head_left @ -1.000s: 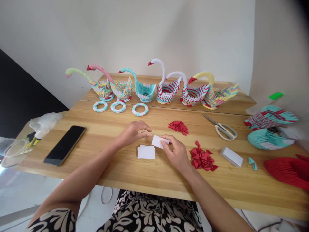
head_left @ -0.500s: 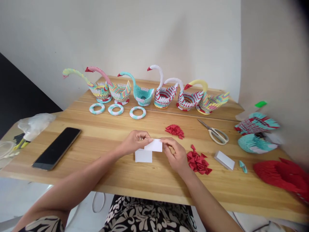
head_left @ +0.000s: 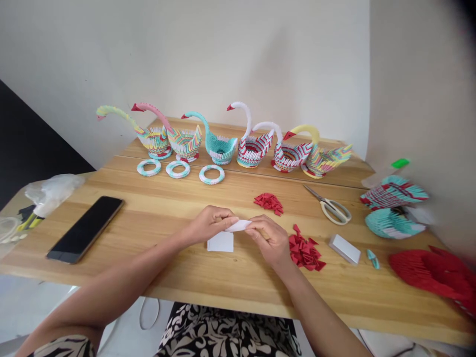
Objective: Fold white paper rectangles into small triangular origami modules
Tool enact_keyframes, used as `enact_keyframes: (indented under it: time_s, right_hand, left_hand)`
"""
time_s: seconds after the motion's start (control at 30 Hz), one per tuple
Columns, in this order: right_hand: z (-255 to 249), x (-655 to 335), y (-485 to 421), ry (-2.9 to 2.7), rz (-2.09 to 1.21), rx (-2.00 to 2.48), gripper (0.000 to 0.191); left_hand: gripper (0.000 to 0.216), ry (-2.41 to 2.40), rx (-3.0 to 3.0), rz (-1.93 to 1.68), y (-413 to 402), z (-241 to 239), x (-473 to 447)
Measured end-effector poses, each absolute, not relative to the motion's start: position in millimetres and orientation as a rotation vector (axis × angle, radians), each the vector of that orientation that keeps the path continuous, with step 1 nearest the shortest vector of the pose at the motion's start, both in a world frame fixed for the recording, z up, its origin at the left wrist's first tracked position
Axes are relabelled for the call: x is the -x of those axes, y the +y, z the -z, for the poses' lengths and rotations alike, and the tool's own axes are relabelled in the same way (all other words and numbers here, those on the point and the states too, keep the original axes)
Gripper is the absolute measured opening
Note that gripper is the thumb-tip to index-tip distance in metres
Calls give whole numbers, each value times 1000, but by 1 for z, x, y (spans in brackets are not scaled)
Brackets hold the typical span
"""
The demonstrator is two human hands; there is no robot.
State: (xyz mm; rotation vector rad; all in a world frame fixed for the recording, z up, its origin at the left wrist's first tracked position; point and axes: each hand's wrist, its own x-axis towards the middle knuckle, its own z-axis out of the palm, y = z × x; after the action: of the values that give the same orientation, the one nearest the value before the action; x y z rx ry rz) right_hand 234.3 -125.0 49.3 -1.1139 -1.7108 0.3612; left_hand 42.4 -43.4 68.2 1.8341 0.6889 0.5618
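Both my hands pinch one small white paper slip (head_left: 238, 225) just above the wooden table (head_left: 156, 208). My left hand (head_left: 211, 223) grips its left end and my right hand (head_left: 269, 237) grips its right end; the slip looks folded or tipped nearly flat. Under the hands lies a small stack of white paper slips (head_left: 220, 242). A pile of red folded paper pieces (head_left: 305, 249) sits just right of my right hand, and a smaller red pile (head_left: 269, 202) lies beyond it.
Several modular paper swans (head_left: 219, 141) line the far side, with three paper rings (head_left: 177, 169) in front. A black phone (head_left: 85, 228) lies at left, scissors (head_left: 330, 207) and a white block of paper (head_left: 344, 249) at right. Teal and red paper assemblies (head_left: 394, 222) crowd the right edge.
My right hand lifted a white slip from the stack and my left hand came over to grip its other end. The slip now lies flatter and narrower between the fingers.
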Motion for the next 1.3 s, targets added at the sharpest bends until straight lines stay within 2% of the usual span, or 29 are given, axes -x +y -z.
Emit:
enact_keyframes:
  time_s: [0.07, 0.2, 0.37, 0.6, 0.77, 0.93, 1.3]
  right_hand:
    - [-49, -234, -125, -1668, -365, 1152, 8]
    - [-47, -232, -126, -1596, -388, 1243, 5]
    - [-47, -229, -128, -1569, -391, 1290, 5]
    - [-42, -229, -127, -1503, -421, 1353, 5]
    - [-37, -230, -127, -1498, -438, 1384, 21]
    - [-42, -229, -126, -1564, -400, 1353, 14]
    - [-44, -229, -126, -1609, -365, 1333, 12]
  left_hand:
    - [29, 608, -1840, -557, -44, -70, -42]
    - [37, 586, -1898, -581, -48, -73, -45]
    - [20, 716, -1911, -656, -53, -74, -49]
    - [17, 800, -1890, -665, -53, -68, -50]
    - [17, 799, -1890, -656, -53, -65, -50]
    - [17, 805, -1888, -649, -53, -66, -51]
    - [19, 814, -1885, -653, -53, -67, -51]
